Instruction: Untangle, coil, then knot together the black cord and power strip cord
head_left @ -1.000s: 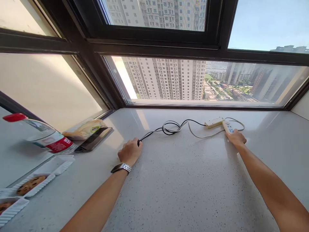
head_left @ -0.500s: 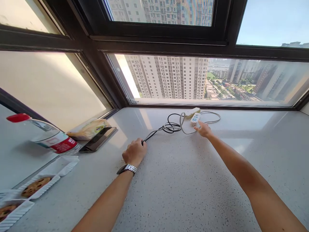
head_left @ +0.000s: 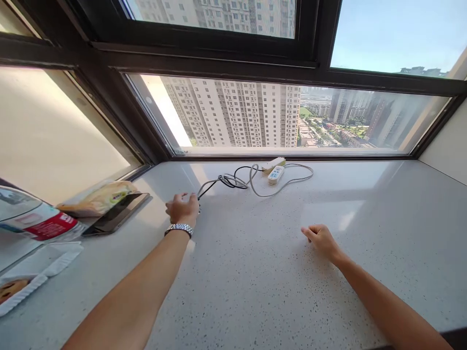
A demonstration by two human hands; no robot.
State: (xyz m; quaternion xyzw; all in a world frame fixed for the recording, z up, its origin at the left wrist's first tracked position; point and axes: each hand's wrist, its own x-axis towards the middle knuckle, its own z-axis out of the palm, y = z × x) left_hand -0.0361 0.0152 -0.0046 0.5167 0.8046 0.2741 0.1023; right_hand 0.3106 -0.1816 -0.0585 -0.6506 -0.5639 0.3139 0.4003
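Observation:
My left hand (head_left: pixel 181 208) is at the near end of the cables, its thumb and fingers apart. A bit of the dark cable end shows by its right side; whether they touch I cannot tell. A black and grey cable bundle (head_left: pixel 233 182) runs from there, loosely looped, to two power strips by the window. The white power strip (head_left: pixel 276 175) has blue-marked sockets and lies in front of a cream-coloured power strip (head_left: pixel 272 165). My right hand (head_left: pixel 321 239) is curled closed over the bare counter, apart from the strips, with nothing visible in it.
On the left of the speckled white counter (head_left: pixel 248 272) are a phone (head_left: pixel 118 212), a packaged food item (head_left: pixel 100 198), a lying bottle with a red label (head_left: pixel 40 221) and a white tray (head_left: pixel 47 265) with a cookie. Dark window frames (head_left: pixel 219 65) bound the back.
My right hand has left the white power strip and drawn back toward me, curling closed. My left hand has loosened from the cable ends, fingers parting. The view has shifted right.

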